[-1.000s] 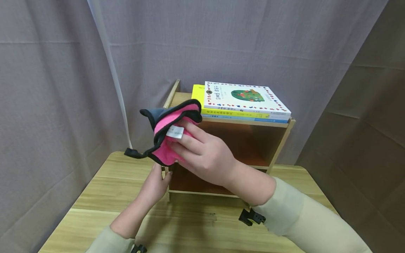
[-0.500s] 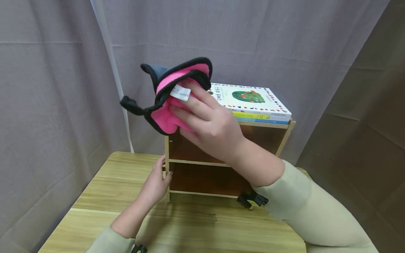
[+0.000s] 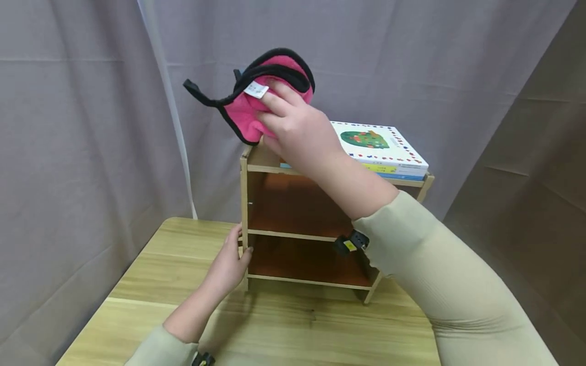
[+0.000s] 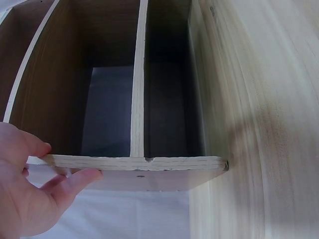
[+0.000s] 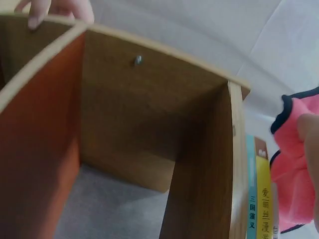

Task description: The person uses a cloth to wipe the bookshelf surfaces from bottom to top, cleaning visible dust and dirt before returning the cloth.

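My right hand (image 3: 299,127) holds a pink fleece-lined cloth piece (image 3: 240,113) with black edging, a strap and a white tag. They are above the left part of the top of a small wooden shelf (image 3: 297,235); the cloth's exact kind is unclear. In the right wrist view, the pink cloth (image 5: 291,191) shows beside the book spines. Lower down, my left hand (image 3: 229,262) grips the shelf's left side panel. The left wrist view shows the left hand's (image 4: 35,189) thumb and fingers on both sides of that panel's edge (image 4: 124,163).
A stack of books (image 3: 393,145) lies on the shelf's top, partly behind my right forearm. The shelf stands on a wooden table (image 3: 151,274). Grey curtains (image 3: 91,127) hang behind and at the sides.
My right hand has risen with the pink cloth, from in front of the shelf to above its top. The left hand stays on the side panel.
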Demonstrator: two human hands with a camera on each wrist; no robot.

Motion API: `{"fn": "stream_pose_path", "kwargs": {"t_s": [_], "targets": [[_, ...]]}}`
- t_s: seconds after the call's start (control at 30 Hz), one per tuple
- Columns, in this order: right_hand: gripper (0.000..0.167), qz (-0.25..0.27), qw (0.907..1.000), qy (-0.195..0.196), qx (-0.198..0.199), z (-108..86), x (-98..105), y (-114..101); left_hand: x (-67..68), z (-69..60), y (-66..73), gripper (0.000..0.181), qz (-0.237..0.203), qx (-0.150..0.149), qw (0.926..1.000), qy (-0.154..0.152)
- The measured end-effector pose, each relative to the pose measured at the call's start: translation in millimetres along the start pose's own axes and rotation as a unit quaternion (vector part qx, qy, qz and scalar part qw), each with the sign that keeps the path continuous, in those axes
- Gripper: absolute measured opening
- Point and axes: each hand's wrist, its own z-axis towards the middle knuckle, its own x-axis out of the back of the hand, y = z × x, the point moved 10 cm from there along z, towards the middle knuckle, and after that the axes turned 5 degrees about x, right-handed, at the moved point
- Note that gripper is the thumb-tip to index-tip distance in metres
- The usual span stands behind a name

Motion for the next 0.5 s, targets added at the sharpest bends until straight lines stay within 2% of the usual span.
{"fn": "stream_pose_path", "kwargs": {"t_s": [0.13, 0.27, 0.37, 0.5], "targets": [[0.025, 0.023, 0.9957, -0.079, -0.043, 5.1, -22, 17, 0.2, -0.2, 1.1, 0.062, 0.002, -0.002, 1.0000, 0.001], [0.029, 0.049, 0.9833, -0.158, -0.074, 6.7, -44, 28, 0.1, -0.9, 3.2, 0.062, 0.005, -0.006, 1.0000, 0.005], [0.030, 0.065, 0.9745, -0.194, -0.092, 5.2, -55, 33, -0.9, -0.7, 5.1, 0.062, 0.005, -0.005, 1.0000, 0.003], [0.031, 0.073, 0.9667, -0.220, -0.109, 2.8, -64, 37, -2.5, 0.1, 5.7, 0.062, 0.004, -0.002, 1.0000, 0.000]]}}
